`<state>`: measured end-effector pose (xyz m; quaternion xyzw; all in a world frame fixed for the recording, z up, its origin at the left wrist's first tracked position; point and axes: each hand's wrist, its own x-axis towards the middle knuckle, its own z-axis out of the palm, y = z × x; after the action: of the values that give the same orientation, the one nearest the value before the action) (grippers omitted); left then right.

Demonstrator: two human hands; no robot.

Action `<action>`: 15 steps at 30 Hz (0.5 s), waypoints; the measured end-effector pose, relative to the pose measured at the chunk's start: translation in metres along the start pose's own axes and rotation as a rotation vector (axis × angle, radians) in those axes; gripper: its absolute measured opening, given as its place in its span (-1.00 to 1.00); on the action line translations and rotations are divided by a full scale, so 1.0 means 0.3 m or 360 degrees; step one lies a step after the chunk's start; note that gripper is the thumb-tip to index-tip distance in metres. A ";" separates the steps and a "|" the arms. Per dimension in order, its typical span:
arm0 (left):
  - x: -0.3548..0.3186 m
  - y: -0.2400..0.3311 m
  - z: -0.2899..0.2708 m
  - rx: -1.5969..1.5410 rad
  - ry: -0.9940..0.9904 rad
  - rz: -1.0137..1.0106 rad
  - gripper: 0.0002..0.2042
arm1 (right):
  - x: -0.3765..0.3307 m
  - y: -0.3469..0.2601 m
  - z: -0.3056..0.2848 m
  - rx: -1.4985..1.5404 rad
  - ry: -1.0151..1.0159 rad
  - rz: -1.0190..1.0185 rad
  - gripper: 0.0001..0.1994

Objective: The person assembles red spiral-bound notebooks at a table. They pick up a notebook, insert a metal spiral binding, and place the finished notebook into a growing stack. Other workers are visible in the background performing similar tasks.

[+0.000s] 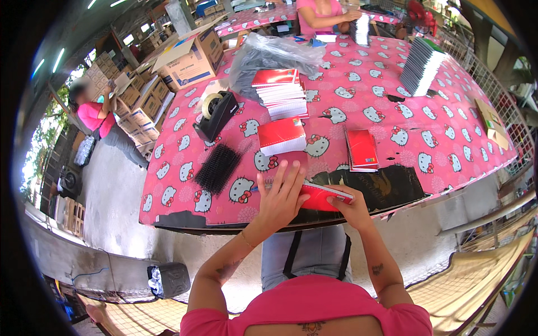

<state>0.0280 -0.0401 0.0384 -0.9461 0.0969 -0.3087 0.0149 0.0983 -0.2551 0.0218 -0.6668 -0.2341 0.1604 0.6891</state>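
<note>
At the near edge of the bench (pixel 392 84), both hands hold a red notebook (pixel 322 197). The left hand (pixel 280 196) lies flat on it, fingers spread wide; the right hand (pixel 352 208) pinches its right end. A black comb stack (pixel 217 168) sits at ten o'clock, another red notebook (pixel 362 149) at one o'clock.

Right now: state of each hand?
Left hand: open, fingers spread flat on the thin red-covered notebook.
Right hand: closed, gripping that notebook's right edge.

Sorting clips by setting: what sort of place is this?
Probably a notebook packing or binding workshop: stacks of red notebooks on a cloth-covered table, cardboard boxes piled at the left, and a black tape dispenser.
</note>
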 end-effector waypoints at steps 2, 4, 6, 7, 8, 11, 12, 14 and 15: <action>-0.012 -0.013 0.000 -0.0134 0.0072 0.0070 -0.60 | -0.004 0.008 -0.004 0.0047 0.0021 -0.0014 -0.72; 0.006 -0.044 -0.016 -0.0383 0.0138 0.0149 -0.68 | -0.005 0.032 -0.016 0.0011 -0.0022 -0.0035 -0.72; 0.051 -0.064 -0.041 -0.0629 -0.0009 0.0058 -0.73 | -0.009 0.033 -0.017 -0.0022 -0.0047 -0.0025 -0.72; 0.070 -0.073 -0.052 -0.0753 -0.0083 0.0008 -0.75 | -0.010 0.011 -0.015 -0.0043 -0.0044 -0.0005 -0.72; 0.072 -0.089 -0.049 -0.0794 -0.0152 0.0034 -0.75 | -0.011 0.000 -0.014 -0.0063 -0.0041 0.0015 -0.72; 0.077 -0.110 -0.052 -0.0902 -0.0263 0.0082 -0.76 | -0.008 0.003 -0.025 -0.0161 -0.0067 -0.0054 -0.72; 0.083 -0.101 -0.055 -0.0942 -0.0240 0.0080 -0.77 | -0.007 0.008 -0.031 -0.0169 -0.0069 -0.0072 -0.72; 0.099 -0.092 -0.064 -0.1023 -0.0252 0.0065 -0.78 | -0.006 0.016 -0.041 -0.0186 -0.0073 -0.0108 -0.71; 0.105 -0.092 -0.072 -0.1062 -0.0288 0.0041 -0.78 | -0.006 0.011 -0.040 -0.0196 -0.0084 -0.0103 -0.71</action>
<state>0.0449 -0.0184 0.0765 -0.9212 0.2026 -0.1745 -0.2827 0.1035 -0.2661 0.0184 -0.6956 -0.2831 0.1409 0.6451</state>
